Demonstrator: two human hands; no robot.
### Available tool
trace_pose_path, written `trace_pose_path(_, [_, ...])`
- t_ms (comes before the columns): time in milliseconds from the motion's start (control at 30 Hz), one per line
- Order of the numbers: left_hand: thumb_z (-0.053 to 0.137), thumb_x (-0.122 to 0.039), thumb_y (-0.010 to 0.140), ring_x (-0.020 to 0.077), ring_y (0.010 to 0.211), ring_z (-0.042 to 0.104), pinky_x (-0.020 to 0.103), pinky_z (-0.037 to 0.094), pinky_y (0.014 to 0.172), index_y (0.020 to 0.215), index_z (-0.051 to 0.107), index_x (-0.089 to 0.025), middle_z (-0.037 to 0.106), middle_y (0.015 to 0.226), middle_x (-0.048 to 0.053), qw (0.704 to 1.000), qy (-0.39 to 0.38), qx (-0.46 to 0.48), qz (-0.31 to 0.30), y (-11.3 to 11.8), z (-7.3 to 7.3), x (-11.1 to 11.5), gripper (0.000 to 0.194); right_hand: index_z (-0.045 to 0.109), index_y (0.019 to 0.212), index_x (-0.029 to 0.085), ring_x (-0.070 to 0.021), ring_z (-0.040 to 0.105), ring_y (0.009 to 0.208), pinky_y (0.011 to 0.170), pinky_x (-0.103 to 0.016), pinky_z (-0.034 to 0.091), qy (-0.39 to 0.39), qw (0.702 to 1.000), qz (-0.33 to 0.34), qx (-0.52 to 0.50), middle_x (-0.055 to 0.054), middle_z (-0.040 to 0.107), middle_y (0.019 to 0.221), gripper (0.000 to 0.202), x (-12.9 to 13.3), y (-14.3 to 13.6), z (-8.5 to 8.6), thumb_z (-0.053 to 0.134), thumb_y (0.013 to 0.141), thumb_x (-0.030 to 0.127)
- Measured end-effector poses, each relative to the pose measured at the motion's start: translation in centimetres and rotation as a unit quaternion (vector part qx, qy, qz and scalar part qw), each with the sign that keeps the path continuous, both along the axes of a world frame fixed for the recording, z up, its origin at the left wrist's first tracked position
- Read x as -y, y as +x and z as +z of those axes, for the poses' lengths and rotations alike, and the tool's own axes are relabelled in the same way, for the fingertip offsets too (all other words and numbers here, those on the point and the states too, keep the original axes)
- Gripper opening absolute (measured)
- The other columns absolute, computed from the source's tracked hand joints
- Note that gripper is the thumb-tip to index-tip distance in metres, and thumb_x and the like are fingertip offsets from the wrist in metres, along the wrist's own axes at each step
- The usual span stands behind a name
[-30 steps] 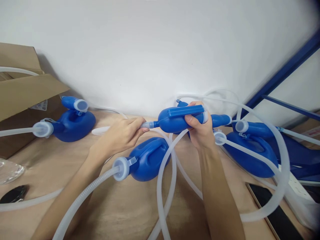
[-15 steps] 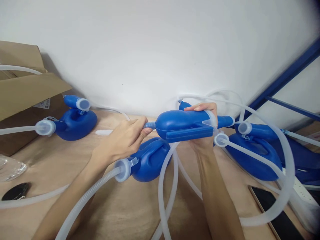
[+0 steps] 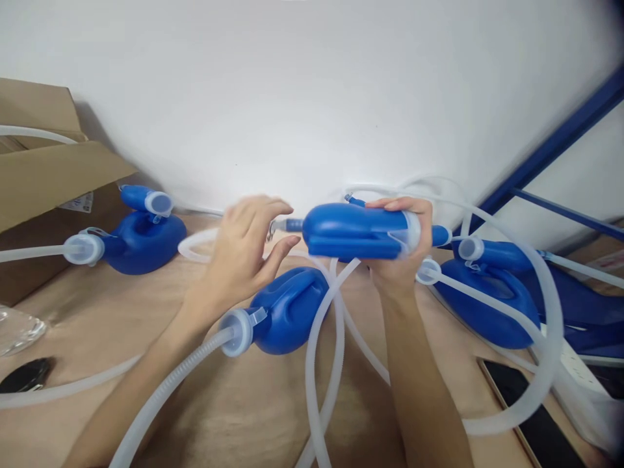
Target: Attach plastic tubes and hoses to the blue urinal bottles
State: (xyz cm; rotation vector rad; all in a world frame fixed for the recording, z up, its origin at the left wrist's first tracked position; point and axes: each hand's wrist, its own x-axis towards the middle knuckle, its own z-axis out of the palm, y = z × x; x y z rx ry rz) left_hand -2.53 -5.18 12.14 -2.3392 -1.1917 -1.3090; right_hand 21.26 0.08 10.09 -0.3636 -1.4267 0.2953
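Note:
A blue plastic bottle (image 3: 353, 231) with a translucent collar is raised above the table, gripped at its right end by my right hand (image 3: 407, 240). From its left end sticks a narrow blue neck (image 3: 294, 225) with a clear tube and a small metal clip. My left hand (image 3: 248, 244) is beside that neck, thumb and fingers apart around the clip, and seems to hold nothing. Below lies another blue bottle (image 3: 292, 312) with a translucent cap (image 3: 238, 331) and a ribbed hose (image 3: 170, 390).
More blue bottles lie at the left (image 3: 141, 244) and right (image 3: 492, 302). A cardboard box (image 3: 43, 188) is at the left, a phone (image 3: 536, 409) and white power strip (image 3: 572, 370) at the right. Translucent hoses loop over the table (image 3: 234, 416).
My left hand has let go of the neck, opened and moved up and slightly left. The held bottle has turned a little and risen slightly with my right hand.

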Motion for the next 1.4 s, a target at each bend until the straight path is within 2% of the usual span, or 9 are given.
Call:
trace_pose_path(100, [0.063, -0.033, 0.098, 0.0279, 0.101, 0.067, 0.044, 0.049, 0.093, 0.098, 0.065, -0.024, 0.073, 0.104, 0.008, 0.992, 0.125, -0.002, 0.032, -0.2, -0.2, 0.1, 0.009, 0.059, 0.103, 0.029, -0.0239, 0.068, 0.101, 0.1, -0.047, 0.055, -0.058, 0.994, -0.011, -0.097, -0.001, 0.067, 0.103, 0.052, -0.9, -0.1, -0.3, 0.093, 0.068, 0.048])
trace_pose_path(200, [0.053, -0.04, 0.104, 0.0224, 0.083, 0.068, 0.037, 0.051, 0.078, 0.101, 0.065, -0.022, 0.073, 0.089, 0.004, 0.999, 0.009, 0.034, 0.023, -0.8, -0.7, -0.4, 0.022, 0.056, 0.101, 0.029, -0.0221, 0.068, 0.096, 0.099, -0.046, 0.056, -0.103, 0.981, 0.011, -0.162, 0.001, 0.065, 0.1, 0.054, -1.2, -0.1, -0.3, 0.091, 0.067, 0.053])
trace_pose_path(333, [0.029, -0.054, 0.109, 0.0258, 0.098, 0.07, 0.04, 0.053, 0.085, 0.131, 0.06, -0.017, 0.073, 0.117, 0.012, 0.985, -0.157, 0.075, -0.024, -1.4, -1.4, -1.6, 0.053, 0.055, 0.102, 0.033, -0.0261, 0.067, 0.104, 0.102, -0.049, 0.055, -0.101, 0.986, 0.01, -0.133, -0.001, 0.066, 0.106, 0.064, -0.8, -0.1, -0.1, 0.091, 0.061, 0.066])
trace_pose_path(567, [0.033, -0.044, 0.109, 0.0241, 0.091, 0.069, 0.038, 0.052, 0.083, 0.102, 0.065, -0.018, 0.075, 0.099, 0.009, 0.979, -0.169, 0.092, -0.061, -0.5, -1.7, -1.5, 0.042, 0.054, 0.111, 0.036, -0.0297, 0.066, 0.111, 0.102, -0.051, 0.054, -0.069, 0.996, 0.013, -0.048, -0.003, 0.064, 0.112, 0.067, -0.3, -0.8, -0.6, 0.089, 0.065, 0.069])
trace_pose_path(833, [0.032, -0.038, 0.109, 0.0184, 0.071, 0.058, 0.033, 0.045, 0.072, 0.074, 0.051, -0.021, 0.061, 0.072, 0.003, 0.966, -0.214, 0.103, -0.104, -0.2, -1.5, -1.2, 0.043, 0.055, 0.111, 0.033, -0.0279, 0.067, 0.106, 0.099, -0.049, 0.056, -0.045, 0.998, 0.022, -0.031, -0.004, 0.066, 0.113, 0.068, -0.4, -0.8, -0.8, 0.09, 0.064, 0.067])
trace_pose_path(1000, [0.035, -0.039, 0.107, 0.0146, 0.06, 0.051, 0.03, 0.042, 0.061, 0.069, 0.047, -0.022, 0.053, 0.062, -0.002, 0.936, -0.294, 0.15, -0.124, 0.6, -1.0, -0.3, 0.043, 0.057, 0.102, 0.037, -0.0294, 0.067, 0.102, 0.098, -0.055, 0.055, -0.013, 1.0, 0.023, -0.013, -0.003, 0.066, 0.108, 0.051, -0.2, -0.5, -0.4, 0.088, 0.069, 0.061])
trace_pose_path(1167, [0.037, -0.033, 0.103, 0.0129, 0.049, 0.047, 0.029, 0.043, 0.056, 0.06, 0.041, -0.023, 0.049, 0.052, -0.003, 0.888, -0.39, 0.185, -0.158, 1.5, -0.6, 0.3, 0.045, 0.058, 0.105, 0.041, -0.0329, 0.069, 0.101, 0.093, -0.058, 0.058, 0.009, 0.996, 0.048, 0.078, -0.003, 0.062, 0.117, 0.064, 0.3, 1.2, 0.3, 0.099, 0.056, 0.053])
trace_pose_path(1267, [0.035, -0.041, 0.106, 0.0133, 0.046, 0.047, 0.029, 0.044, 0.054, 0.061, 0.04, -0.023, 0.048, 0.048, -0.003, 0.864, -0.427, 0.201, -0.177, 1.6, -0.7, -0.1, 0.049, 0.061, 0.107, 0.041, -0.0331, 0.068, 0.103, 0.094, -0.058, 0.059, 0.042, 0.991, 0.043, 0.123, -0.003, 0.064, 0.118, 0.064, 0.4, 2.0, 0.7, 0.101, 0.056, 0.043])
trace_pose_path(1400, [0.037, -0.059, 0.107, 0.0161, 0.057, 0.058, 0.031, 0.051, 0.064, 0.069, 0.051, -0.021, 0.059, 0.058, 0.0, 0.869, -0.419, 0.171, -0.201, 1.0, -0.7, -0.5, 0.055, 0.061, 0.11, 0.038, -0.0301, 0.068, 0.102, 0.093, -0.053, 0.058, 0.056, 0.993, 0.025, 0.104, -0.002, 0.066, 0.113, 0.058, 0.5, 2.0, 0.8, 0.098, 0.064, 0.041])
